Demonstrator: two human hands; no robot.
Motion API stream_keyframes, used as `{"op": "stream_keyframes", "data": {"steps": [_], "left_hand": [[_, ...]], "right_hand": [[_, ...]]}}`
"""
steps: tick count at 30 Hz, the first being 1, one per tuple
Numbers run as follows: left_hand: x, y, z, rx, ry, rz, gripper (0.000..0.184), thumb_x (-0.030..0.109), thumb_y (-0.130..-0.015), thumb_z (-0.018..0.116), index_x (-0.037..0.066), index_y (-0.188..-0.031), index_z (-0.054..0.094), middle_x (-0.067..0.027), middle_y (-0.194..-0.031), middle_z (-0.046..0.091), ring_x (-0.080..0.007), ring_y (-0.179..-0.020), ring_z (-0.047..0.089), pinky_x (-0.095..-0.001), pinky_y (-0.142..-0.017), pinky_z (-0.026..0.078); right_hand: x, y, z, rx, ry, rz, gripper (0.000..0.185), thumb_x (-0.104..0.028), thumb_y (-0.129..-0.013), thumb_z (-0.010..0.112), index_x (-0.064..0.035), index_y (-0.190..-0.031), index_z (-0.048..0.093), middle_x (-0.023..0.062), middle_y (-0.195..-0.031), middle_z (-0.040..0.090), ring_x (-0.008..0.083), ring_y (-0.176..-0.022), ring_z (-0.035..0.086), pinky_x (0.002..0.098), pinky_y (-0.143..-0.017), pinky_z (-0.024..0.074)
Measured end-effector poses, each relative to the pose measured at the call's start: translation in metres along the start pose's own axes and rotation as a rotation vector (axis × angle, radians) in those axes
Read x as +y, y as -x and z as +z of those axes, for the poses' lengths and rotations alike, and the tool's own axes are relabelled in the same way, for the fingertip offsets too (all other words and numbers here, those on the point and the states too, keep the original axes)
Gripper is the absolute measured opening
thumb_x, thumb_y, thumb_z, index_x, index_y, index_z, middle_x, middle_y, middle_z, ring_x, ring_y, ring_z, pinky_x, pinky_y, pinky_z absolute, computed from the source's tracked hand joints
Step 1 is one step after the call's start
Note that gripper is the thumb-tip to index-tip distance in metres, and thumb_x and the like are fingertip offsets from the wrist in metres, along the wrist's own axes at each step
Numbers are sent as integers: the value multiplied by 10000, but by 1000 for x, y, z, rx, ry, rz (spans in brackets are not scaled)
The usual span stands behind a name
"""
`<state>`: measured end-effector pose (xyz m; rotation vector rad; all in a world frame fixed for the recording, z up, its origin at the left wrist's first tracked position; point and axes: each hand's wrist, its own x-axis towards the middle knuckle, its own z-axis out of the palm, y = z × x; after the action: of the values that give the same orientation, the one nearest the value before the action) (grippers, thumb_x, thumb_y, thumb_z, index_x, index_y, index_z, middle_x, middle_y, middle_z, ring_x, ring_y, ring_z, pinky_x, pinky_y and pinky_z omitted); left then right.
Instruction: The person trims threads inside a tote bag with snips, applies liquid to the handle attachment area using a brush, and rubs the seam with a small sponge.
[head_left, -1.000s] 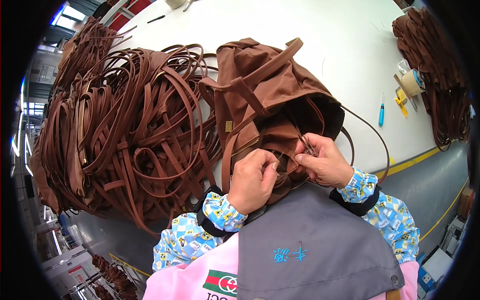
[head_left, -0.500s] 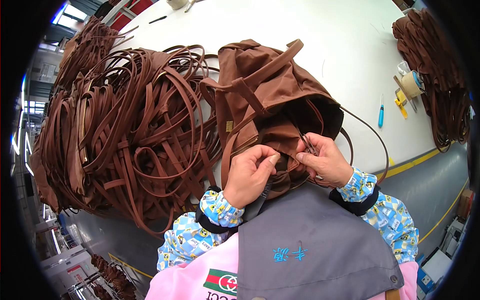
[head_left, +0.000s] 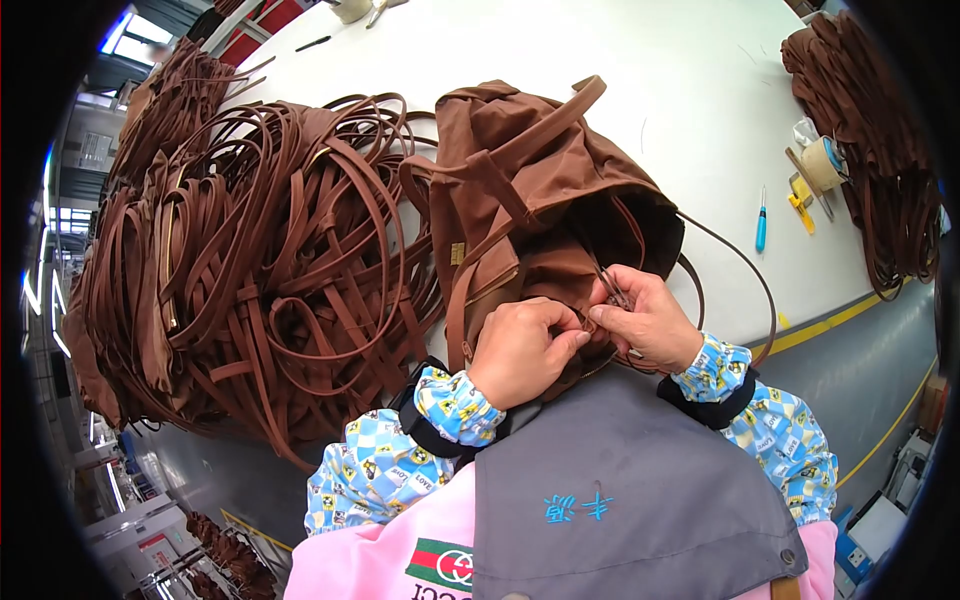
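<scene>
A brown fabric bag (head_left: pixel 570 140) with long straps lies on the white table in front of me, its mouth turned toward my body. At the near edge of that mouth, my left hand (head_left: pixel 525 350) is closed in a pinch; what sits between thumb and finger is too small to make out. Right beside it, my right hand (head_left: pixel 650 320) is wrapped around small metal scissors (head_left: pixel 619 298), their blades pointing up and away into the bag. The thumb and forefinger of that hand also pinch close to the left fingertips, by the bag's edge.
A large heap of brown bags and straps (head_left: pixel 250 270) fills the table's left side. More brown pieces (head_left: pixel 860 130) hang over the right edge. Nearby lie a blue-handled screwdriver (head_left: pixel 762 228), a yellow tool (head_left: pixel 801 213) and a thread spool (head_left: pixel 824 165). A grey apron covers my lap.
My left hand has moved right and slightly down, bringing its fingertips up to the right hand's. The right hand, scissors and bag have hardly shifted.
</scene>
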<state>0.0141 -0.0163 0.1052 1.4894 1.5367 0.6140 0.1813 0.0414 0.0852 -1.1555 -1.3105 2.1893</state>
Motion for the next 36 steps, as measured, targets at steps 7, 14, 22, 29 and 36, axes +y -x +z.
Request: {"op": "stream_keyframes", "data": {"steps": [7, 14, 22, 29, 36], "left_hand": [[-13, 1, 4, 96, 42, 91, 116, 99, -746, 606, -4, -725, 558, -149, -673, 573, -285, -599, 554, -357, -549, 428], [-25, 8, 4, 40, 371, -85, 96, 87, -843, 551, 4, -798, 537, 19, -670, 509, -59, -619, 471, -207, -552, 398], [-24, 11, 5, 49, 455, -129, 87, 80, -866, 521, 14, -812, 508, 14, -705, 510, -48, -612, 475, -183, -568, 412], [-24, 10, 8, 149, 484, -57, 92, 58, -824, 537, -1, -757, 515, -40, -606, 542, -95, -549, 517, -238, -508, 410], [-23, 9, 9, 153, 511, -54, 98, 58, -821, 542, -4, -750, 513, -35, -601, 534, -91, -539, 516, -236, -497, 408]], "right_hand": [[0, 0, 0, 9, 25, 15, 83, -41, -818, 540, -46, -861, 468, 36, -673, 574, 21, -441, 452, 143, -381, 344], [3, 3, 2, 87, 364, -368, 159, -112, -809, 585, -24, -875, 470, 61, -703, 604, 117, -489, 514, 271, -442, 404], [-37, 35, 21, 157, 1370, -591, 180, -146, -752, 582, -62, -853, 460, 92, -607, 504, 277, -540, 552, 365, -471, 428], [-36, 35, 30, 94, 1717, -584, 114, -100, -715, 568, -70, -733, 460, 71, -586, 468, 223, -507, 532, 328, -435, 402], [-38, 35, 34, 72, 1771, -612, 105, -66, -660, 552, -77, -716, 464, 64, -570, 462, 206, -497, 531, 317, -430, 399]]}}
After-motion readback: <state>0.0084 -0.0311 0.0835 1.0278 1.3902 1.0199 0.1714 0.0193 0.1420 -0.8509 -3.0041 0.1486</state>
